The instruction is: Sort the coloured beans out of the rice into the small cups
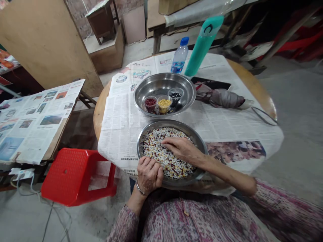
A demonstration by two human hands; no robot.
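A steel basin [204, 148] near the table's front edge holds mixed grains [157, 143], mostly white, with dark red, yellow and black beans among them. Over the mix, my right hand [183, 149] has its thumb and fingers pinched together at the surface. Whatever is between those fingertips is too small to see. My left hand [149, 173] is curled closed at the basin's lower left rim, its contents hidden. Behind stands a second steel basin [143, 82] with three clear cups: red beans [150, 102], yellow beans [164, 103] and black beans [175, 95].
Newspaper [118, 124] covers the round table. At its back stand a water bottle [180, 57] and a teal bottle [204, 47]. A folded grey umbrella [224, 97] lies right of the far basin. A red stool [68, 174] is at the left, near a newspaper-covered side table [37, 117].
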